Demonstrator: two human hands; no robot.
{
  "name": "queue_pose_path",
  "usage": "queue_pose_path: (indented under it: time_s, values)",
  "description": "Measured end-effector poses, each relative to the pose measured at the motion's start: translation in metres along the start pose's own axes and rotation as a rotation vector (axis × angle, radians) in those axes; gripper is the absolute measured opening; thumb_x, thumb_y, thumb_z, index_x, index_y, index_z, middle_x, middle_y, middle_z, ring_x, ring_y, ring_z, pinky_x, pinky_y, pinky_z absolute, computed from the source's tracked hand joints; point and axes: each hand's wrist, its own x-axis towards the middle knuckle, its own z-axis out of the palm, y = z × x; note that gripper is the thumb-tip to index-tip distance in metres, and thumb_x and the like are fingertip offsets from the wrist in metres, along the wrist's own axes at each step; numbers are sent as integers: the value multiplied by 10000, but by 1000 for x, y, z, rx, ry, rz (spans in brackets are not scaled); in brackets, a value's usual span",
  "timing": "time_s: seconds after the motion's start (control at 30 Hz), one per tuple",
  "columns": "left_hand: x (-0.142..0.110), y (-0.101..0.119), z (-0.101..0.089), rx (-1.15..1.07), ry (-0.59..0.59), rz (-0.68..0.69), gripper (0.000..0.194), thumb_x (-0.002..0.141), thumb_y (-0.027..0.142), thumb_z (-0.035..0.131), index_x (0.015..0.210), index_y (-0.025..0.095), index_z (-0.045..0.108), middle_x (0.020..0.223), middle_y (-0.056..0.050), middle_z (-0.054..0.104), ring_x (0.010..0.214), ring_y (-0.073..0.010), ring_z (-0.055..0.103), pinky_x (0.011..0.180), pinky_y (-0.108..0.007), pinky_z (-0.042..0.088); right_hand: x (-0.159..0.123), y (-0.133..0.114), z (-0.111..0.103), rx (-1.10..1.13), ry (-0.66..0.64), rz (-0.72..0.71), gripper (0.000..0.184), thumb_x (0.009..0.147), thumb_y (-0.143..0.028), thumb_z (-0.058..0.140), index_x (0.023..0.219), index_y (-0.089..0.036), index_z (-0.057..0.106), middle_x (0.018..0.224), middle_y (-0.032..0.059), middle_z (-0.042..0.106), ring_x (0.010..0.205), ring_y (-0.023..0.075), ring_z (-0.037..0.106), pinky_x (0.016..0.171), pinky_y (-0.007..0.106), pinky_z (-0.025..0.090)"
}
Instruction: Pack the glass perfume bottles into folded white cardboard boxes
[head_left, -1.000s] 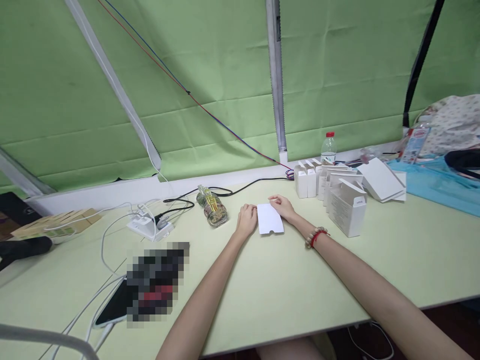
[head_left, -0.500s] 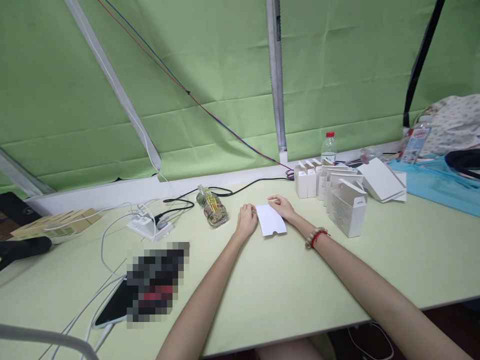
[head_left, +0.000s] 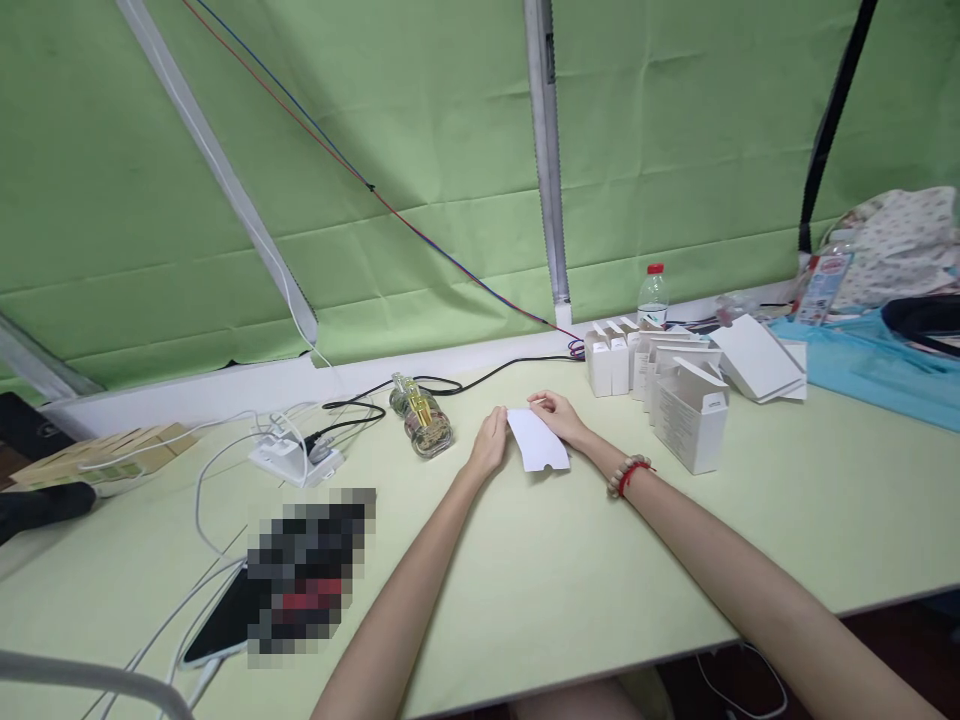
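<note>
A small white cardboard piece, slightly curved and notched in its near edge, is between my two hands above the middle of the table. My left hand is closed on its upper left edge, seen side-on with the thumb mostly hidden. At the upper right edge, the bent fingers of my right hand grip the same piece. A bead bracelet with a red cord circles my right wrist. Just left of my left hand lie glass bottles with gold parts.
Several white boxes with raised flaps stand right of my hands, with flat white cartons behind. A red-capped bottle is at the back. To the left are a power strip, cables, a phone and yellowish boxes.
My left hand has turned more onto its side against the cardboard piece. The piece appears slightly raised off the table, its near edge lifted. The whole view has shifted a little.
</note>
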Motion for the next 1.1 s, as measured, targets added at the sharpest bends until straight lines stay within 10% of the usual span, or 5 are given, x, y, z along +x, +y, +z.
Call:
queue_pose_path:
  time_s: [0.47,1.1]
  values:
    - [9,-9,-1,-529,-58,-193,487,720,664,464,689,179,427,581,29,497,526,-90,473,571,-244,406,1,1,1,-37,9,26,244,708,-325,579,875,-150,609,729,14,626,651,108,561,557,205,431]
    - [9,-10,-1,-510,139,-203,289,796,472,480,744,188,468,606,46,465,540,-82,426,521,-198,331,-3,-5,-2,-307,-91,123,267,742,-288,556,979,-197,639,995,28,656,752,122,604,602,211,446]
